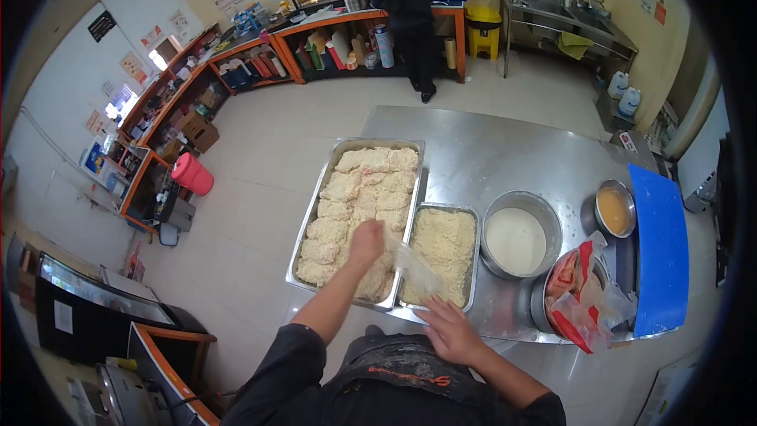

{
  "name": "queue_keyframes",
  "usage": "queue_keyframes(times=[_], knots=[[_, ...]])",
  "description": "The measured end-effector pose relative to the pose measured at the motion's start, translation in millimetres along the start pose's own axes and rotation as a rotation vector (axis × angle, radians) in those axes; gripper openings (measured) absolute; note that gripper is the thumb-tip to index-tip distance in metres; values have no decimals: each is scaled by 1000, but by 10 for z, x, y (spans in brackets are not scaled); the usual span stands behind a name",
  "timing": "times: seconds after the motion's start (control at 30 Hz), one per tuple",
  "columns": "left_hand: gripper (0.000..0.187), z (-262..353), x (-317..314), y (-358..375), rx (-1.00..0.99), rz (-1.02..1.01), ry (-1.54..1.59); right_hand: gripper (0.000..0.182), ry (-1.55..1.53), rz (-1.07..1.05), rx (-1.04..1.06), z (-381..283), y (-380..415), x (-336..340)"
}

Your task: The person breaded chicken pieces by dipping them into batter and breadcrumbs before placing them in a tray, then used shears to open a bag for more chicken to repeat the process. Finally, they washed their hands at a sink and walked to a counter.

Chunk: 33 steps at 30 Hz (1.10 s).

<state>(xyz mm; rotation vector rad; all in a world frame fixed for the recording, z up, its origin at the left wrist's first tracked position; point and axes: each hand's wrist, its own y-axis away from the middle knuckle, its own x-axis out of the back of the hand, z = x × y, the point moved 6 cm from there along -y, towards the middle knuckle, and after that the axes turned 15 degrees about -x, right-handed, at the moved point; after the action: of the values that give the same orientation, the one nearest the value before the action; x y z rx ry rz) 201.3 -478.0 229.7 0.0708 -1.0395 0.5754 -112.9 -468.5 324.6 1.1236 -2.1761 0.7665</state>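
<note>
Pale, crumbly breading everywhere: a large rectangular steel tray (325,181) packed with rough, lumpy breaded cutlets (359,197), and just beside it a smaller steel pan (473,225) heaped with loose crumbs (443,244). Left hand (367,241) over the near end of the tray, fingers curled shut, pinching the top of a thin clear plastic bag (414,268). Bag stretched slantwise across the tray's rim and the pan's near corner, crinkled and see-through. Right hand (449,330) flat at the near edge of the pan, fingers spread, touching the low end of the bag.

Brushed steel surface (505,150) beneath, dull and grey. To the right, a round steel bowl (520,238) of smooth white batter, a smaller round bowl (615,209) of orange-yellow liquid, and a crumpled red-and-white packet (579,296) in another bowl. Blue flat board (661,252) along the far right edge. Dark sleeves on both arms. Farther off, a person in black (406,8) at an orange-trimmed counter.
</note>
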Motion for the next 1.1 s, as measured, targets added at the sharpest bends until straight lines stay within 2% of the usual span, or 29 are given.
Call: queue_keyframes(times=[0.1, 0.13, 0.2, 0.27, 0.33, 0.4, 0.5, 0.53, 0.63, 0.67, 0.73, 0.8, 0.87, 0.93, 1.07, 1.1], knots=[[55, -240, 503, 65, 193, -96, -235, 25, -330, -115, -435, 779, 481, -212], [63, -292, 624, 149, 268, -134, -321, 23, -321, -103, -502, 846, 507, -174], [67, -441, 787, 340, 285, 26, -387, 19, -294, -82, -636, 911, 561, -126], [76, -586, 969, 522, 298, 198, -450, 20, -325, -51, -618, 868, 396, -194], [78, -780, 1041, 631, 254, 184, 89, 22, -336, -5, -562, 697, 83, -254], [84, -844, 1068, 893, 480, 182, 722, 25, -333, 48, -474, 320, -415, -363], [87, -843, 1069, 1173, 550, 308, 1554, 40, -347, 93, -94, -830, -1279, -512], [90, -808, 1147, 1245, 527, 277, 1661, 45, -321, 96, 63, -1205, -1510, -663], [93, -959, 1489, 1483, 361, 278, 1928, 40, -142, -36, 433, -2184, -2114, -1443], [93, -1096, 1669, 1580, 292, 280, 2006, 41, -28, 6, 388, -2231, -2378, -1796], [94, -1601, 2209, 1893, 312, 411, 1771, 43, 205, 85, 282, -1951, -2899, -2659], [93, -2276, 2664, 2282, 389, 525, 1529, 39, -56, 137, 37, -1602, -3259, -2948], [92, -3007, 2897, 2730, 556, 536, 1384, 35, -89, 44, -64, -1596, -3354, -2981], [92, -3560, 3034, 3017, 681, 515, 1331, 29, -81, -49, -88, -1551, -3234, -3098], [92, -4598, 3040, 3221, 910, 425, 1234, 26, 113, -257, 42, -1918, -2943, -3135], [91, -4901, 2977, 3296, 980, 363, 1118, 27, 84, -348, -32, -1938, -2930, -3209]])
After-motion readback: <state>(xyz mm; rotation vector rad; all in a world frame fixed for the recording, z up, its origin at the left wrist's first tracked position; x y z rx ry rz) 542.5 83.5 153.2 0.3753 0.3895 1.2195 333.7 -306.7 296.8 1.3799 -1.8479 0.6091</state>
